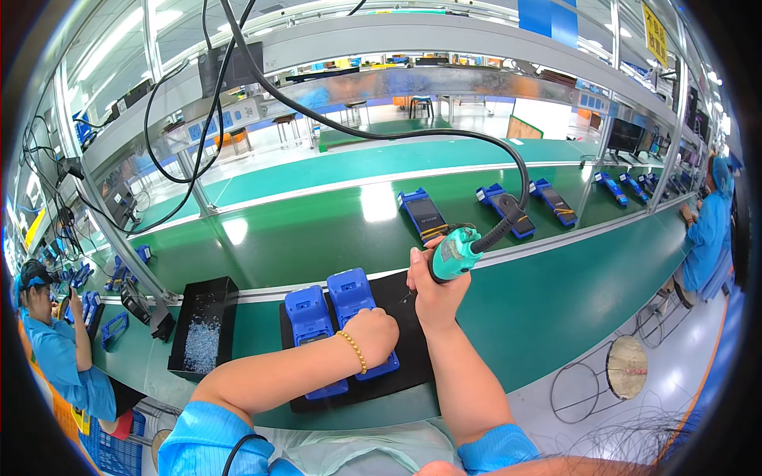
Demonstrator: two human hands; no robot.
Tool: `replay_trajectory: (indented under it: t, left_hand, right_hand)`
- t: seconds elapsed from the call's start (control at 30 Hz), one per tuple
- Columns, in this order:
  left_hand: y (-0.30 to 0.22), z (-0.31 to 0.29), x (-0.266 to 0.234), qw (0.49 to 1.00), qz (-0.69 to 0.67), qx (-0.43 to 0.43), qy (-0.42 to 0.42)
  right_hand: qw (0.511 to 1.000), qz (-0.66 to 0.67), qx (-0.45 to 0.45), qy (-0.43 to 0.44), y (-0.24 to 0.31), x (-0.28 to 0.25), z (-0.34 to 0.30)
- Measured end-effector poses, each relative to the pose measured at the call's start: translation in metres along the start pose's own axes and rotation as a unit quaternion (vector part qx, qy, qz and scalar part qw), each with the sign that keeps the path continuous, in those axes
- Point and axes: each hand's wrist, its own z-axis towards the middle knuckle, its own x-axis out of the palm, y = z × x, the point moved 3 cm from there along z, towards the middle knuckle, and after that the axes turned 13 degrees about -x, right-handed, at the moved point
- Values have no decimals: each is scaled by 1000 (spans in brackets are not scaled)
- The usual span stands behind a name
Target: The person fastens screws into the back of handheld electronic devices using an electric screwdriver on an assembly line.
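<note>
My right hand (436,289) is wrapped round a green electric screwdriver (456,254), whose black cable leads up from its end. The tool's bit points down to the left, above a black mat (413,333). On that mat two blue handheld devices lie side by side, a left device (308,309) and a right device (350,293). My left hand (373,337), with a beaded bracelet at the wrist, rests over the right device with its fingers curled in. Whatever those fingers hold, if anything, is hidden.
A black box (202,337) of small pale-blue pieces stands left of the mat. Beyond the metal rail, several blue devices, some with a rubber band (433,232), lie on the green conveyor (317,246). Co-workers sit left (59,349) and right (710,230). Cables hang overhead.
</note>
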Motion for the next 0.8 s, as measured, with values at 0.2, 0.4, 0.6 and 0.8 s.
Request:
replay_trajectory:
  t: [0.2,0.4,0.6,0.8]
  left_hand:
    - [-4,4,16,996,79,6,-52]
    - [-4,5,19,993,81,2,-85]
    - [-3,0,0,995,77,43,-34]
    - [2,11,4,998,39,40,7]
  right_hand:
    - [998,-36,-41,10,-10,-4,-3]
    - [998,-49,-44,10,-11,-2,-4]
    - [998,-52,-45,14,-10,-3,-4]
    - [997,-63,-48,16,-9,-1,-6]
